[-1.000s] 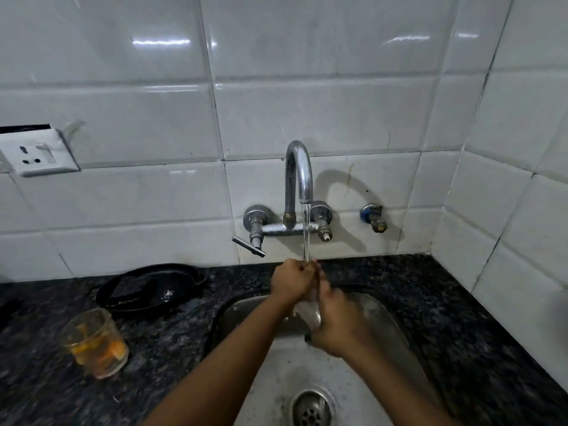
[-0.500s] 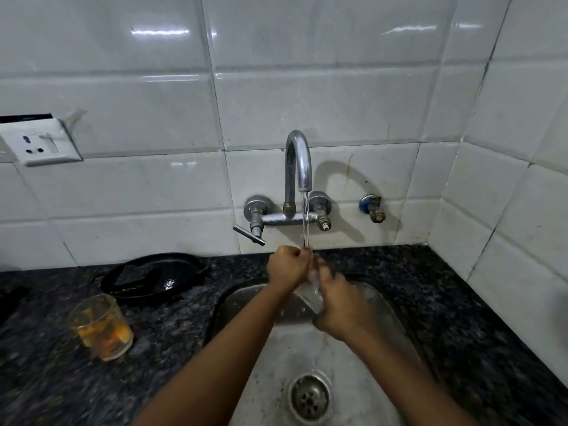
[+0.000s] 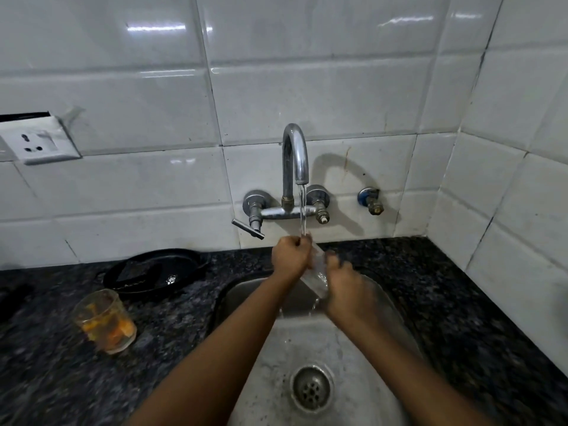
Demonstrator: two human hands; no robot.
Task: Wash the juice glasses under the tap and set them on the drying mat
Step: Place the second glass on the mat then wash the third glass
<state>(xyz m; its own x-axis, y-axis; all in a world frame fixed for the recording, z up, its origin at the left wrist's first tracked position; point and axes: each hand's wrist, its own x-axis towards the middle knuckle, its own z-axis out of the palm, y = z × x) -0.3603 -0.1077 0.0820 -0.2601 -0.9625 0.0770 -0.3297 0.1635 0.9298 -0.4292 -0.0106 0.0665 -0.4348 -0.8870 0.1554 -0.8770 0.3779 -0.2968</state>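
Note:
A clear juice glass (image 3: 316, 273) is tilted under the running tap (image 3: 295, 158), above the steel sink (image 3: 246, 290). My left hand (image 3: 289, 256) closes around its upper rim end, right where the water stream lands. My right hand (image 3: 347, 292) grips its lower end, and water spills off there into the basin. A second glass (image 3: 104, 321) stands on the dark counter at the left, with orange juice residue inside. Most of the held glass is hidden by my fingers.
A black pan (image 3: 153, 270) lies on the granite counter (image 3: 445, 287) behind the dirty glass. The tap lever (image 3: 247, 229) sticks out to the left. A wall socket (image 3: 40, 146) sits at far left. The drain (image 3: 311, 388) is below my forearms.
Both hands and the glass stay under the stream, with my hands shifting slightly along the glass. The camera has tipped a little, so the scene sits differently in view.

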